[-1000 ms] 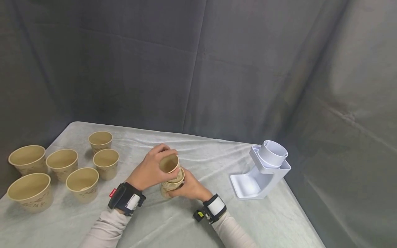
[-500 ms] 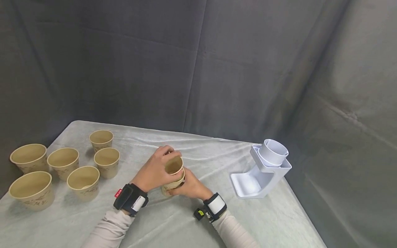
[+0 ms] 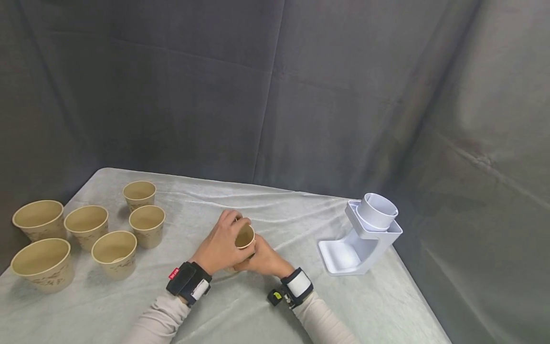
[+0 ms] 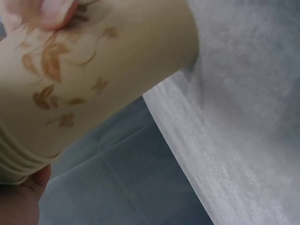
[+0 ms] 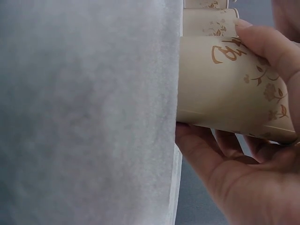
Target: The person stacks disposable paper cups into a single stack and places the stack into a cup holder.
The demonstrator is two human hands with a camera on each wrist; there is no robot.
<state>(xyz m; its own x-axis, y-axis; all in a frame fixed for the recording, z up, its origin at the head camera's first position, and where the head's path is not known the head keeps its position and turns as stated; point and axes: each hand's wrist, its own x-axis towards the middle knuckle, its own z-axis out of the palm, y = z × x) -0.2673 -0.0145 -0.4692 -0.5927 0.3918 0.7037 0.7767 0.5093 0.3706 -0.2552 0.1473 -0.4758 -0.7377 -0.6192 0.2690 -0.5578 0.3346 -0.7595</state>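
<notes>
A stack of nested beige paper cups (image 5: 206, 89) stands on the cloth, with a brown leaf print on its side. My right hand (image 3: 268, 258) grips the stack, thumb on one side and fingers round the other in the right wrist view. My left hand (image 3: 223, 246) holds the top cup (image 3: 245, 237) near its rim, thumb on the near side and fingers at the far side. Stacked rims (image 4: 18, 159) show at the lower left of the left wrist view. In the head view, both hands cover most of the stack.
Several beige paper cups of different sizes stand upright at the left, among them a large one (image 3: 45, 270) and a small one (image 3: 139, 192). On the right is a white plastic stand (image 3: 374, 248) with a short tube (image 3: 377, 212) on top. Grey curtains (image 3: 275, 95) hang behind the table.
My left hand has brought the top cup down and slightly right onto the stack, so the stacked rims no longer show in the head view. The right hand has stayed in place.
</notes>
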